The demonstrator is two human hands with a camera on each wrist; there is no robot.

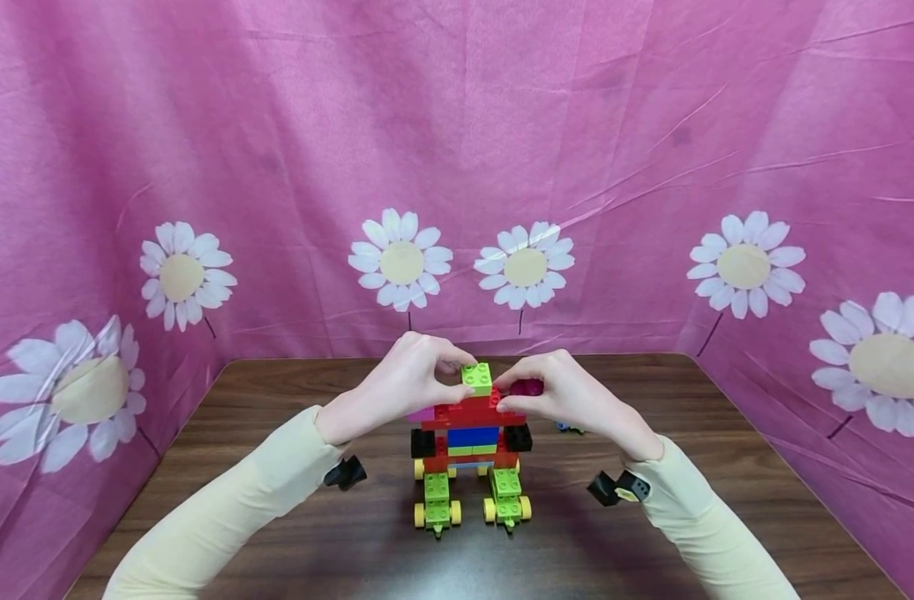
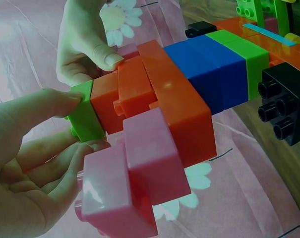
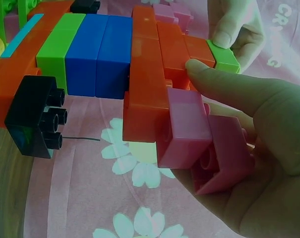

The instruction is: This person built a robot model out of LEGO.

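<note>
A tall figure of toy building bricks stands on the table. My left hand (image 1: 400,379) pinches the lime green brick (image 1: 478,377) at its top between thumb and fingers. Just beneath, my right hand (image 1: 569,390) grips the red bricks (image 3: 174,52), its thumb on their front face. Lower down come a wide red row (image 2: 177,106), blue bricks (image 1: 472,437) and a lime green layer (image 3: 58,47). Pink bricks (image 2: 110,186) step out at both shoulders, and black bricks (image 1: 422,443) jut from the sides. Two lime green wheeled bases (image 1: 437,498) with yellow wheels support the front.
The dark wooden table (image 1: 292,517) lies beneath the figure. Behind my right hand, a small blue and green piece (image 1: 571,427) is partly hidden. Pink cloth (image 1: 457,125) printed with daisies encloses the table at the back and sides.
</note>
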